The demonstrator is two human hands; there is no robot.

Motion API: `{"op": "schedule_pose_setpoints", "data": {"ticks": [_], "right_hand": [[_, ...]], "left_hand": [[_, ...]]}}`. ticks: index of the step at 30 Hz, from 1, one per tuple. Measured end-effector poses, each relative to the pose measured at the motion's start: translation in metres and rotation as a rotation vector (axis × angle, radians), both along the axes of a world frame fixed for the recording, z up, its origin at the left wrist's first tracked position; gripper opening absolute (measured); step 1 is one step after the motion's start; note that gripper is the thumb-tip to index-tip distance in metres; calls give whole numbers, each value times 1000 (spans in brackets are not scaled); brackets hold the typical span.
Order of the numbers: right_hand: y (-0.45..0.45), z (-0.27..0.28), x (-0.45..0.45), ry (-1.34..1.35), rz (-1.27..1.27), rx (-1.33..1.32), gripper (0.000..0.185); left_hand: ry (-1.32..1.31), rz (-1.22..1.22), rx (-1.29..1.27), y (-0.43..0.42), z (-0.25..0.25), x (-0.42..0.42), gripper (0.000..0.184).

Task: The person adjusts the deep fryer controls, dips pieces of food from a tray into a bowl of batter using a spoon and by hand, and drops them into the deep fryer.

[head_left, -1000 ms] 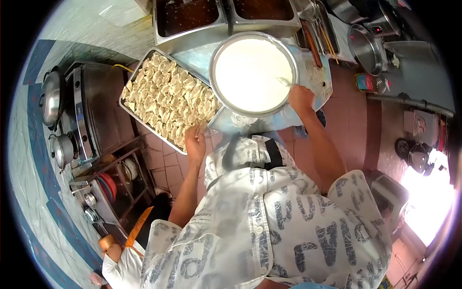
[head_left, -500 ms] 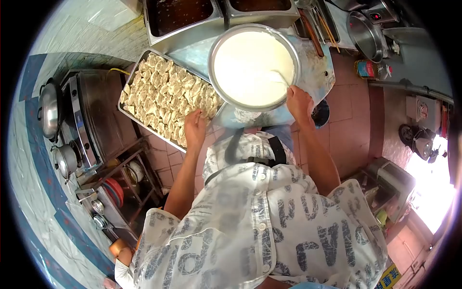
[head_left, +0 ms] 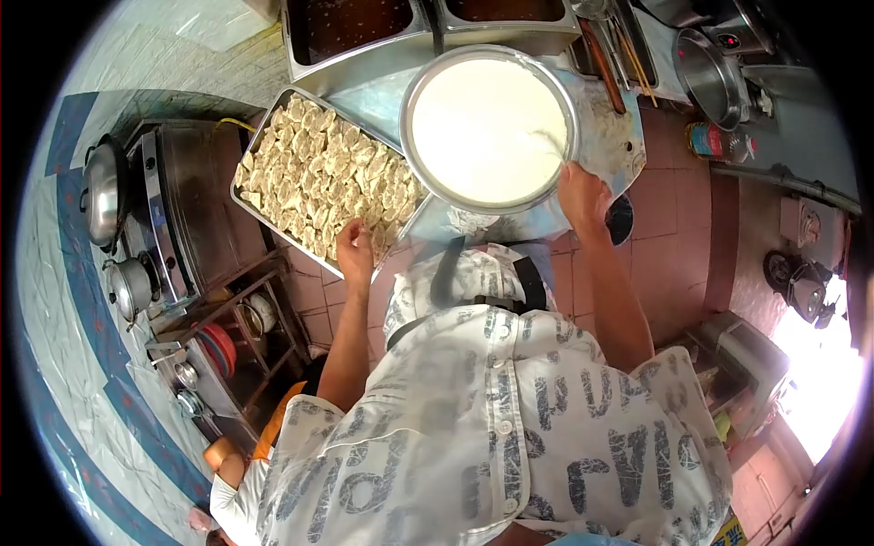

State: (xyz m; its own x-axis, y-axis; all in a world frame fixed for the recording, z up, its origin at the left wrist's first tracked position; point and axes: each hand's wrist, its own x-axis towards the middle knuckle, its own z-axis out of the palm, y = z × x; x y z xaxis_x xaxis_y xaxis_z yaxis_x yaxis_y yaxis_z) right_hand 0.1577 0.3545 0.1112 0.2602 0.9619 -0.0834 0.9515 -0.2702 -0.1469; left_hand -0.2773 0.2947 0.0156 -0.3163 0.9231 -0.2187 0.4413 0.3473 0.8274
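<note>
My right hand (head_left: 584, 198) grips the handle of a utensil (head_left: 544, 141) whose head dips into a round metal bowl (head_left: 409, 164) of pale, creamy liquid (head_left: 482, 132). The utensil's head is partly sunk and blurred. My left hand (head_left: 355, 246), fingers pinched together, is over the lower right part of a metal tray (head_left: 264, 221) spread with many pale, flat pieces of food (head_left: 319, 173). Whether a piece is between those fingers is too small to tell. The tray lies left of the bowl.
Two metal containers of brown liquid (head_left: 350, 25) stand behind the bowl. Tongs and sticks (head_left: 635, 59) lie at the upper right, near an empty metal pot (head_left: 710, 80) and a bottle (head_left: 715, 141). Left are a lidded pot (head_left: 105, 193) and a shelf. Another person's sleeve (head_left: 238, 491) shows at the lower left.
My left hand has moved slightly left and down over the tray. The utensil in my right hand has shifted within the liquid, first leftward, then back toward the bowl's right side.
</note>
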Motion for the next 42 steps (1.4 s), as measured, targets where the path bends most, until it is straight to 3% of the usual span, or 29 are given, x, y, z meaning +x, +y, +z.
{"op": "schedule_pose_setpoints", "data": {"ticks": [6, 10, 13, 15, 21, 27, 36, 42], "right_hand": [[-30, -17, -47, 109, -13, -226, 27], [-27, -20, -59, 379, -115, -34, 26], [-27, -21, -47, 412, -108, 30, 25], [-31, -20, -39, 401, -71, 28, 24], [-53, -32, -31, 398, -135, 17, 25], [-53, -19, -42, 473, -151, 13, 26], [-50, -26, -31, 404, -105, 58, 27], [-43, 5, -27, 84, -172, -31, 28]], "left_hand": [[15, 33, -79, 12, 3, 5, 31], [79, -13, -115, 20, 12, 19, 38], [180, -178, -99, 33, 4, 30, 38], [231, -219, 63, 41, -5, 42, 39], [354, -419, 97, 62, 4, 64, 47], [556, -711, 52, 77, 12, 65, 43], [641, -783, 34, 86, -4, 56, 43], [552, -647, 126, 77, 17, 67, 32]]}}
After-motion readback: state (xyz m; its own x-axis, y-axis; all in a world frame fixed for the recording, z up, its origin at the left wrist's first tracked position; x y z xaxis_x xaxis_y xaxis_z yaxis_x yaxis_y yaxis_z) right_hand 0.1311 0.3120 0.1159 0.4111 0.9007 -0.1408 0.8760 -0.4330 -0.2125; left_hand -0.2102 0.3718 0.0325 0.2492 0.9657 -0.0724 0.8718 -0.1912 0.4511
